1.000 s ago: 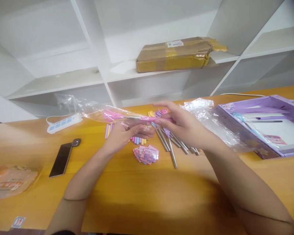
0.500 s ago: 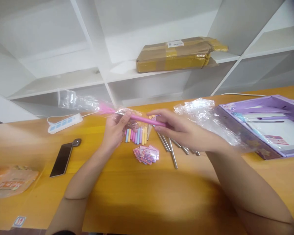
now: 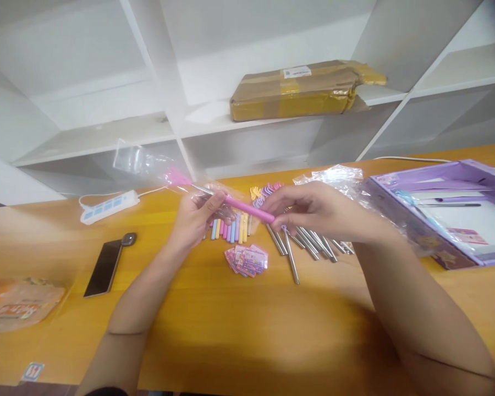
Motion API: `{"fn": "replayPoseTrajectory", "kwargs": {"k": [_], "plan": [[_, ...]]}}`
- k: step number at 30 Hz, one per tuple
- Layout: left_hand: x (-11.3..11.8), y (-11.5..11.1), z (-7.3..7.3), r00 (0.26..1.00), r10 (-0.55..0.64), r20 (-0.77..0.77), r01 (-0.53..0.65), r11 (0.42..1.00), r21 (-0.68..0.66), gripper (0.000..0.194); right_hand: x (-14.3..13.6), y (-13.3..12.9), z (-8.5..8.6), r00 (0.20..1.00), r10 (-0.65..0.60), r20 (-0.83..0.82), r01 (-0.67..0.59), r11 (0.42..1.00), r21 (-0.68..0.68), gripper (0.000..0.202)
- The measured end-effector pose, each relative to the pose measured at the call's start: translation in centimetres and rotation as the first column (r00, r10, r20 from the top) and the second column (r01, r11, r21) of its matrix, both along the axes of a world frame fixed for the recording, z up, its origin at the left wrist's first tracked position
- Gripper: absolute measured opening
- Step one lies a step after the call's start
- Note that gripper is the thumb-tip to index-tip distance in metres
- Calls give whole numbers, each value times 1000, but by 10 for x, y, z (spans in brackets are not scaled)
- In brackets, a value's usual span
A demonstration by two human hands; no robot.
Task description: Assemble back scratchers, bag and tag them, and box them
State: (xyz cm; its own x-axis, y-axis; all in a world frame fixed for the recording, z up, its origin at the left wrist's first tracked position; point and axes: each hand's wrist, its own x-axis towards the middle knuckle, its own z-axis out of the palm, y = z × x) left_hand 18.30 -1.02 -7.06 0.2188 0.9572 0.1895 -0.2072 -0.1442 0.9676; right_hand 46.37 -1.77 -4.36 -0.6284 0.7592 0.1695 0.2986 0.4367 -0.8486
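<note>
A pink back scratcher [image 3: 247, 209] with a claw-like pink head and a metal shaft slants across the middle. Its head end lies inside a clear plastic bag [image 3: 134, 160]. My left hand [image 3: 196, 217] is closed round the shaft and upper handle, with the film bunched in its fingers. At the lower end of the handle, the fingers of my right hand [image 3: 303, 209] pinch the tip. Below the hands lie pink, blue and yellow handles [image 3: 231, 228] in a row, a small pile of printed cards [image 3: 246, 260] and several metal rods [image 3: 292, 261].
Crumpled clear bags [image 3: 342, 187] and a purple box [image 3: 441, 242] lie to the right. On the left are a power strip [image 3: 109, 207], a phone [image 3: 104, 269] and an orange-printed bag [image 3: 25, 305]. A taped carton [image 3: 292, 93] rests on the shelf behind.
The lower end of the back scratcher has tipped slightly down, and my right hand has shifted from above the handle to its tip. The bag's far end has swung a little right and up.
</note>
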Motion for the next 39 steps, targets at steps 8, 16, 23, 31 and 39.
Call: {"fn": "replayPoseTrajectory", "kwargs": {"k": [8, 16, 23, 31, 39], "plan": [[10, -7, -19, 937, -228, -263, 224, 974, -46, 48, -25, -1, -11, 998, -46, 31, 38, 972, 232, 33], [5, -5, -8, 986, -108, -126, 95, 990, -105, 49, -16, 1, -12, 998, 60, 1, -58, 961, 270, 70], [10, -5, -2, 987, -151, -57, 140, 976, -167, 48, -25, -2, -16, 988, 131, -86, -37, 729, 683, 7], [12, -7, -26, 965, -250, -83, 235, 960, -153, 59, -36, -4, -17, 985, -67, -160, 133, 882, 451, 18], [13, -1, -29, 875, -403, -269, 381, 915, -133, 43, -32, -1, -19, 981, -137, -140, 166, 961, 223, 32]]}}
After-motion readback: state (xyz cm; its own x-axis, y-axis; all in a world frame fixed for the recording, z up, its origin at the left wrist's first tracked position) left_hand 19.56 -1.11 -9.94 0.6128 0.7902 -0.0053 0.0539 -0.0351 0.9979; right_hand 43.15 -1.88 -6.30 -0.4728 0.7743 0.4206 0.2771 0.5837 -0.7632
